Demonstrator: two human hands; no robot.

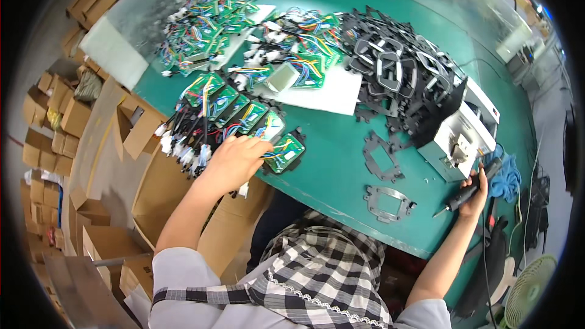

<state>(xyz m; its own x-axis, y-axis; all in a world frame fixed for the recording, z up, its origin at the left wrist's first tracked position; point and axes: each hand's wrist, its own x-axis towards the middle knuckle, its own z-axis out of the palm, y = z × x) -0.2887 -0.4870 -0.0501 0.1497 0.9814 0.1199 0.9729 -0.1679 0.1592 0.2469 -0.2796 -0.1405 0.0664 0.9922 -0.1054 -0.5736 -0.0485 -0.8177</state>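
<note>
My left hand (239, 157) is closed on the coloured wires of a green circuit board (285, 153), which lies in a black plastic frame near the table's front edge. Left of it stands a row of similar wired boards (248, 116), their white plugs (198, 153) hanging toward the front edge. A black electric screwdriver (468, 191) is in my right hand (475, 198), its bit pointing down to the left. Beside that hand stands a white screw feeder (454, 146). Two black plastic frames (390, 203) lie apart on the table between my hands.
Heaps of wired circuit boards (210, 24) cover the back left. White foam sheets (341, 90) lie under some boards. A tall pile of black frames (396, 67) fills the back middle. A blue cloth (506, 180) and a green fan (530, 291) are at right; cardboard boxes (76, 116) at left.
</note>
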